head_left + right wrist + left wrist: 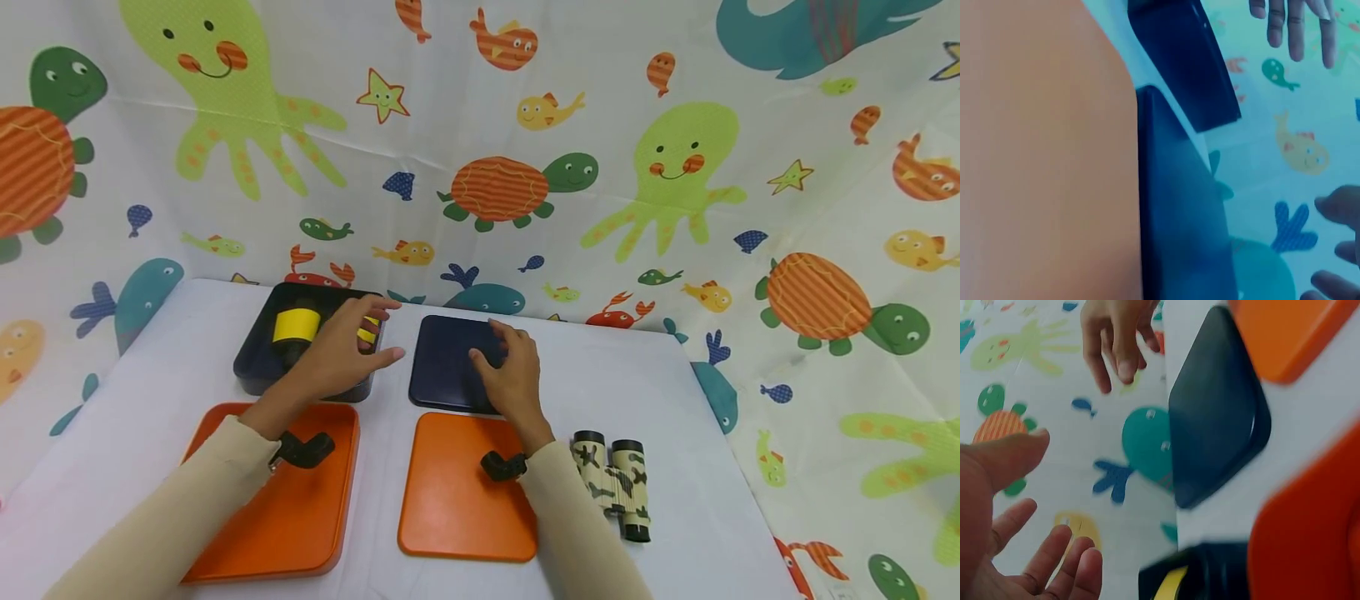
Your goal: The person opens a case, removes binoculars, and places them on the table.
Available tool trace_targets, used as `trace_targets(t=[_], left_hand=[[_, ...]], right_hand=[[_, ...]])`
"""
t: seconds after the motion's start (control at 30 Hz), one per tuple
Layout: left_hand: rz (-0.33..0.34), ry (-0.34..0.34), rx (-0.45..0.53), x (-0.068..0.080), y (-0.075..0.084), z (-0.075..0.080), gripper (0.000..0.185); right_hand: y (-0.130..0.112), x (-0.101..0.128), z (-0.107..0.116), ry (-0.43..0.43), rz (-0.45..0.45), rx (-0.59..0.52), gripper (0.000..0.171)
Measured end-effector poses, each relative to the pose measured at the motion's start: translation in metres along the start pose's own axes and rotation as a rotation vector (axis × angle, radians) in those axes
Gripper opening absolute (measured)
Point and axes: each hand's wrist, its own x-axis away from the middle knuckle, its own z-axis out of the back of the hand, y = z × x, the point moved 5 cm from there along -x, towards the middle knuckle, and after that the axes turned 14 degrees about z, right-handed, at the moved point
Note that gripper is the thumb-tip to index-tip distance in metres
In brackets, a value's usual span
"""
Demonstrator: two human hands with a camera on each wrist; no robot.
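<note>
In the head view my left hand hovers over a dark box, fingers spread and nothing held. Inside that box lies a black object with yellow bands, partly covered by the hand. My right hand is above a flat dark blue lid, its fingers bent loosely with no object in them. Both hands also appear raised and apart in the left wrist view, where the left hand is at the lower left. The right wrist view shows the dark blue lid beside the box.
An open orange box stands at the front left, under the left forearm. Beside it lies an orange lid, partly below the right wrist. Camouflage binoculars rest to the right. A sea-animal curtain hangs behind the white table.
</note>
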Motion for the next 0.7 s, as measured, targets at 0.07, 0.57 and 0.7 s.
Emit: trace_targets(t=[0.07, 0.57, 0.7], left_hand=[[-0.009, 0.018, -0.018, 0.001, -0.006, 0.013, 0.070], [0.090, 0.035, -0.213, -0.011, -0.065, 0.077, 0.093], [0.104, 0.036, -0.294, -0.014, -0.079, 0.082, 0.098]], right_hand=[[-0.007, -0.003, -0.003, -0.033, 0.032, -0.021, 0.061], [-0.061, -0.033, -0.049, -0.331, 0.193, -0.087, 0.083], [-0.078, -0.041, -0.066, -0.391, 0.273, -0.083, 0.087]])
